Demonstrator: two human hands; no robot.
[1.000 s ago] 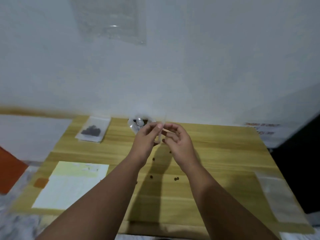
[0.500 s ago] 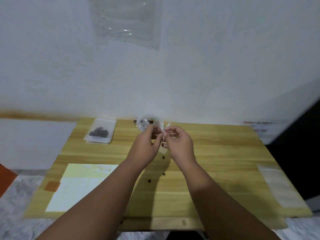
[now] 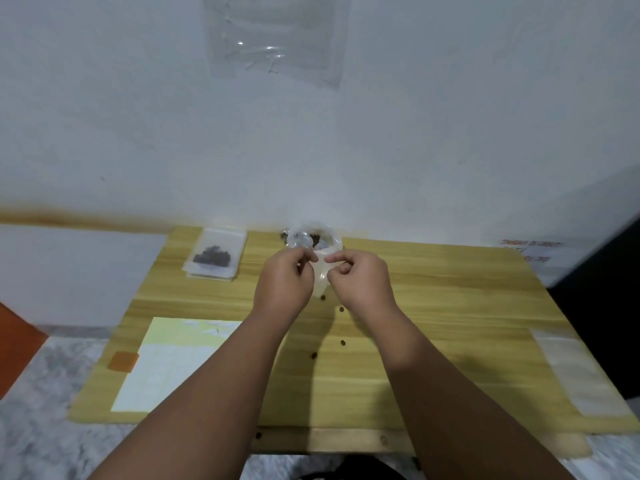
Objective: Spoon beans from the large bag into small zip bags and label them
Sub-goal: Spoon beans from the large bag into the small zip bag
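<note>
Over the table [image 3: 450,306], left hand [image 3: 282,282] and right hand [image 3: 360,282] each pinch the small zip bag [image 3: 320,277], just near of the large bag [image 3: 313,237]; parting its lips evenly should open it cleanly.

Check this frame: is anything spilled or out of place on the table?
Yes. Four loose beans lie scattered on the wooden table, just nearer the camera than the small zip bag and outside any bag; they look spilled. Nothing else stands out.

Wooden table [image 3: 450,323] bears bean bags [image 3: 214,254], paper sheet [image 3: 166,372], seemingly stray beans [image 3: 343,342].
</note>
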